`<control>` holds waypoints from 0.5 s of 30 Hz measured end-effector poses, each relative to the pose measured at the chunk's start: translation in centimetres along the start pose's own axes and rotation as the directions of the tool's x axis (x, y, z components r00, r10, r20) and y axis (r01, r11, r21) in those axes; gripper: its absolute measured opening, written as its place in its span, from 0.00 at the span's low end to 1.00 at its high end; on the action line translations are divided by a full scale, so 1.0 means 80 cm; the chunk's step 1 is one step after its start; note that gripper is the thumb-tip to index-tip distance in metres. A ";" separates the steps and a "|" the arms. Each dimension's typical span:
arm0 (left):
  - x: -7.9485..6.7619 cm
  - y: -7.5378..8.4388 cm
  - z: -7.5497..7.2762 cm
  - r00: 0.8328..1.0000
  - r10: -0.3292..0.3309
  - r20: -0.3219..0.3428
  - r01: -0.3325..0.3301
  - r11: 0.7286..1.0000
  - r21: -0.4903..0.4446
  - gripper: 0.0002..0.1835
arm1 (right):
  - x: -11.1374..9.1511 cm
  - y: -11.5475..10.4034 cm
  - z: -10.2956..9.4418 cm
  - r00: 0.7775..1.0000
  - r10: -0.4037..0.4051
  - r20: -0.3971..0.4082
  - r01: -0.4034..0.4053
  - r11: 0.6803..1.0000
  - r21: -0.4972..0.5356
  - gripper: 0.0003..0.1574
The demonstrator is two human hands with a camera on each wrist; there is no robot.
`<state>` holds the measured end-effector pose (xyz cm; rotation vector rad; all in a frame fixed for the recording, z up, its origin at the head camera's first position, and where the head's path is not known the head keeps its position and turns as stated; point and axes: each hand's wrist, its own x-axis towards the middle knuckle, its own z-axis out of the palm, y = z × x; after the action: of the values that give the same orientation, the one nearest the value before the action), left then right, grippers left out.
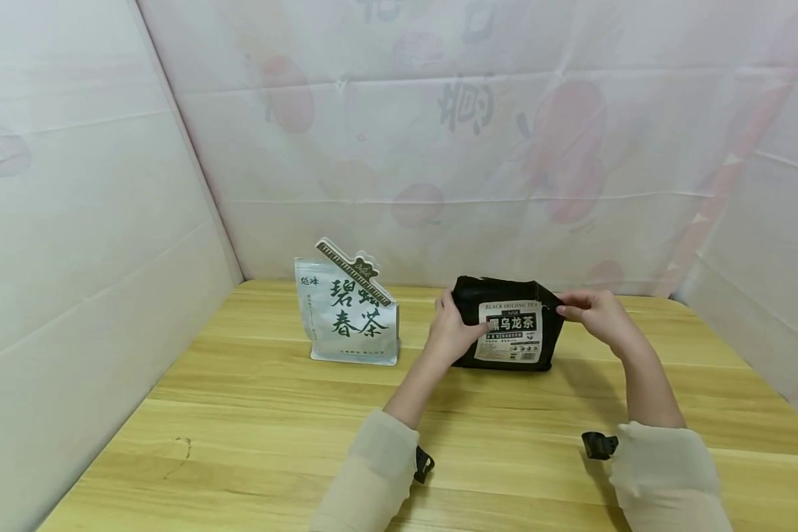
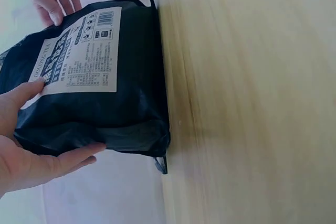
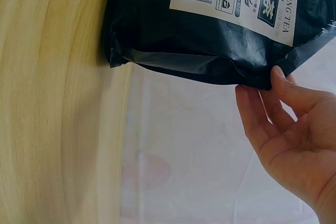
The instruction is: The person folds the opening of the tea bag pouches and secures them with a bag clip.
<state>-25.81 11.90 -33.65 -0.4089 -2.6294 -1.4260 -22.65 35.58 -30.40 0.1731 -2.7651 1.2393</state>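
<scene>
A black bag of oolong tea (image 1: 462,349) with a cream label stands upright on the table, between my two hands. My left hand (image 1: 449,329) holds its left side, thumb on the label and fingers along the side, as the left wrist view shows. With thumb and fingertips, my right hand (image 1: 597,316) pinches the upper right corner of the bag; the right wrist view shows this grip on the black tea bag (image 3: 210,51) closely. To the left stands a pale green tea bag (image 1: 346,343) with dark lettering, and a patterned clip (image 1: 352,270) slants across its top right corner.
The wooden table (image 1: 253,421) runs back to a pale printed cloth (image 1: 399,148), with cloth walls at both sides. A black strap end (image 1: 424,465) sticks out by the left sleeve and another black strap piece (image 1: 598,445) by the right sleeve.
</scene>
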 end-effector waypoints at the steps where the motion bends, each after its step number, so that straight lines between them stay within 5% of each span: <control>1: 0.000 0.000 0.000 1.000 -0.005 0.008 0.005 1.000 0.007 0.47 | 0.000 0.000 0.000 1.000 0.001 -0.004 -0.001 1.000 -0.001 0.26; 15: 0.003 0.009 0.009 0.999 -0.045 0.003 0.045 0.999 0.023 0.46 | 0.000 0.005 -0.003 1.000 -0.002 -0.030 0.001 1.000 -0.030 0.27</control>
<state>-25.84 12.93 -33.44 -0.3519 -2.6717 -1.4085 -22.67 36.03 -30.52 0.1522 -2.7557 1.1896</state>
